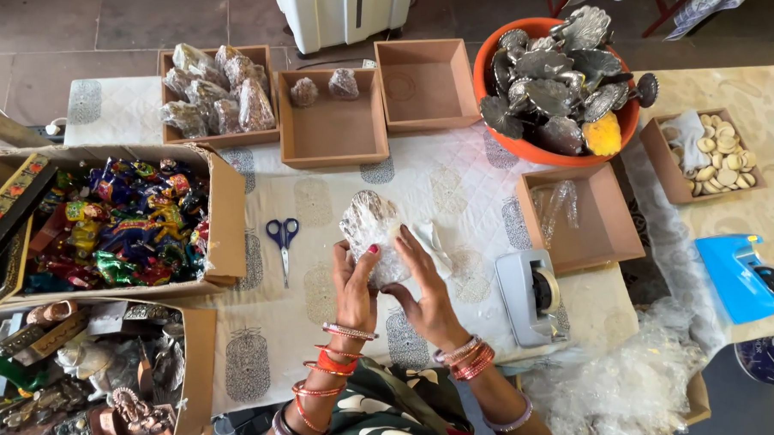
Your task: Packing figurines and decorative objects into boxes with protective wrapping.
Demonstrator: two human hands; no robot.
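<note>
Left hand (pixel 355 283) and right hand (pixel 419 289) both gripping plastic-wrapped ornament (pixel 372 235), shape blurred by wrap, scissors (pixel 282 238) beside

I see a surface (pixel 455 198) under a pale printed cloth. Taking the scissors (pixel 282 243) as my landmark: left of them sits a cardboard box of bright foil-wrapped pieces (pixel 121 222). Beyond them stand three shallow brown trays (pixel 332 116). Far to their right lie a grey tape dispenser (pixel 530 296), another brown tray (pixel 580 219), and an orange bowl of grey metal pieces (pixel 558 79).
</note>
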